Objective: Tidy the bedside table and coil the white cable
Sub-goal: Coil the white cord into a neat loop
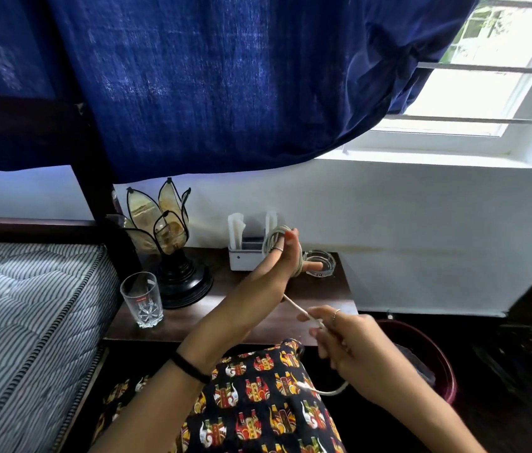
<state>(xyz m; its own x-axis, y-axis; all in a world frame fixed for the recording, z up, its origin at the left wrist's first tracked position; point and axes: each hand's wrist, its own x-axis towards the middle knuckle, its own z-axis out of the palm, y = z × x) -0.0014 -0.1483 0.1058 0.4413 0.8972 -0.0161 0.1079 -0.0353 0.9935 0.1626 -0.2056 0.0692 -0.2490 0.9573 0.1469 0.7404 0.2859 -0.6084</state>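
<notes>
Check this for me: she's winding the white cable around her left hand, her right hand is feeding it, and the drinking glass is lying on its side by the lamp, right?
Not quite. The head view shows the drinking glass standing upright by the lamp, not on its side. The rest holds: the white cable is looped around the left hand while the right hand feeds it.

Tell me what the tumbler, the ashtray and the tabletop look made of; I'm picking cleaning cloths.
Tumbler: clear glass, see-through with a cut starburst base. Ashtray: also clear glass, thick-walled and glinting. Tabletop: dark brown, probably polished wood or laminate, with a soft sheen.
</notes>
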